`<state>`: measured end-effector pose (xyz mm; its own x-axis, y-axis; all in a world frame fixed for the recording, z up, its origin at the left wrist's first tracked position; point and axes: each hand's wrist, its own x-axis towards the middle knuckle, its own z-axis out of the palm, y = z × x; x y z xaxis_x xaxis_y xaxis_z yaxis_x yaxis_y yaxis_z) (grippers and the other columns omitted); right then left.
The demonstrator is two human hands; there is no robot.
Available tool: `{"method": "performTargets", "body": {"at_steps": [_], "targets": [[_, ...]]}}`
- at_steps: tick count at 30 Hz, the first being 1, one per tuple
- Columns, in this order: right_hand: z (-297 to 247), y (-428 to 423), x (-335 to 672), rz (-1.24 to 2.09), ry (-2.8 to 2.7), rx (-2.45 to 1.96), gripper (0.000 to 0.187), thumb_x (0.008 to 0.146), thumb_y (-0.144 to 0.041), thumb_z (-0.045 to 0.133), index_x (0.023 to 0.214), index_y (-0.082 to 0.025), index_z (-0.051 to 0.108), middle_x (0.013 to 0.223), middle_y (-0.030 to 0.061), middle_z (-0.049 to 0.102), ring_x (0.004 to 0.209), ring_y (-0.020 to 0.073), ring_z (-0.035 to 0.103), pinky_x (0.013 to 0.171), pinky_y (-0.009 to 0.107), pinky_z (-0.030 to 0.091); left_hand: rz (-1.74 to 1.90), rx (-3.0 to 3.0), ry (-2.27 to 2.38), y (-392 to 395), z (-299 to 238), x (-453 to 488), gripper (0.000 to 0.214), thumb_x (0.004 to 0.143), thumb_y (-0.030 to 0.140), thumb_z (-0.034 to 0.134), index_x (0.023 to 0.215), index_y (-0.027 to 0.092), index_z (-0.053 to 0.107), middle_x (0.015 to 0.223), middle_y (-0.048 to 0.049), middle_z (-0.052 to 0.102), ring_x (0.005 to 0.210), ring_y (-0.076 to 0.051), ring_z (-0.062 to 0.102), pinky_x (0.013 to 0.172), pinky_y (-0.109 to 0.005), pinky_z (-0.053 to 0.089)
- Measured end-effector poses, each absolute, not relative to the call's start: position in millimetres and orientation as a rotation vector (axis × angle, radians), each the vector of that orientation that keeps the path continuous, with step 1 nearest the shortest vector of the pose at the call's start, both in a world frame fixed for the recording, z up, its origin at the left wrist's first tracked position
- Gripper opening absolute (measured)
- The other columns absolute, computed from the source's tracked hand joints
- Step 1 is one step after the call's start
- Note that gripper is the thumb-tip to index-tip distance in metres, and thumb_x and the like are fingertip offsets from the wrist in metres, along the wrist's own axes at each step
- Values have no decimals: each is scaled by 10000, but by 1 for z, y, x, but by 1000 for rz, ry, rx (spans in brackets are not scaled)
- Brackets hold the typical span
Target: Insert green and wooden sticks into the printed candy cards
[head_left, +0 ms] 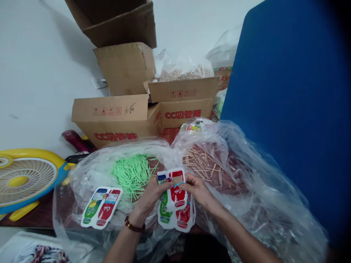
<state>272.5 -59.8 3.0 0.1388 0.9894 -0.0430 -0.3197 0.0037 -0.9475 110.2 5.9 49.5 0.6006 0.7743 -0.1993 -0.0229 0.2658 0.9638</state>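
"Holding anything in those hands?"

"Yes. My left hand (150,194) is closed on the left edge of a bottle-shaped packet (178,198), thumb across its front; my right hand (202,193) pinches the right edge between thumb and fingers. It's by the front edge of the worktop (41,216), overlapping more packets (183,220) beneath."

"How does it look?"

"Flat and white-bordered, a green bottle on one half and a red one on the other, blue at the top left, tan strips (178,179) above the red."

"Any writing?"

"'Cola' in white on the red; I can't make out the green side's lettering. A separate packet (106,209) on my left matches. Beyond lie green sticks (133,171) and loose tan sticks (201,162) among clear plastic (263,193), then cartons (115,126) printed 'CC吸管糖' in red."
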Motion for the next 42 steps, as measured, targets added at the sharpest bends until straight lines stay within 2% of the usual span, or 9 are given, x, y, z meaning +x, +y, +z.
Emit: {"method": "performTargets", "body": {"at_steps": [7,12,18,21,25,28,32,35,42], "targets": [[8,-63,272,1268,-914,-1046,263,662,-347,757,792,-173,608,686,-33,618,567,97,509,535,215,366,576,1210,770,5,49,105,181,658,179,752,818,119,689,747,-40,727,631,-167,648,634,-264,494],[0,-61,278,1185,-1065,-1234,244,759,-397,656,810,-159,634,698,-9,631,583,117,519,538,227,362,491,1304,855,0,38,102,254,685,270,738,882,125,671,801,-63,724,678,-201,656,662,-306,513],[-7,-65,288,747,-1515,-2024,192,788,-369,616,781,-183,661,711,26,678,654,166,583,573,249,319,877,2042,1151,-9,-9,82,502,800,334,618,1270,176,532,1217,-146,590,1172,-305,511,1011,-494,376],[0,-66,294,656,-1600,-2129,219,822,-398,587,847,-191,653,774,42,706,697,175,619,571,249,310,835,2310,1201,-22,-34,76,598,832,287,571,1400,195,410,1351,-173,490,1238,-329,446,1005,-522,369],[14,-63,301,512,-1657,-2156,226,881,-371,503,825,-200,640,766,44,706,712,186,631,570,260,293,657,2437,1176,-34,-41,73,587,841,217,550,1408,245,399,1400,-135,482,1256,-319,450,989,-506,382],[26,-53,292,512,-1751,-2020,235,900,-361,463,826,-216,632,710,17,677,662,177,607,566,261,297,757,2388,1229,-21,-31,53,519,883,300,530,1384,233,412,1359,-129,513,1254,-274,460,1018,-452,380],[41,-18,252,647,-1940,-1623,229,906,-344,462,829,-217,636,759,3,679,693,149,597,620,239,363,985,2299,1630,23,-25,-26,356,907,367,476,1220,212,544,1205,-120,603,1153,-275,530,1004,-447,388],[44,28,211,660,-2106,-1608,209,891,-238,454,891,-215,662,913,17,708,859,151,625,737,228,403,871,2220,2044,52,-32,-100,348,903,388,447,1115,159,602,1104,-140,631,1060,-293,566,958,-441,413],[19,115,145,682,-2080,-2105,307,846,-244,497,1015,-94,704,1072,211,688,1019,320,649,792,365,478,454,2096,2361,70,-47,-161,466,913,435,412,1225,124,564,1184,-181,586,1060,-348,539,864,-466,437]]}}
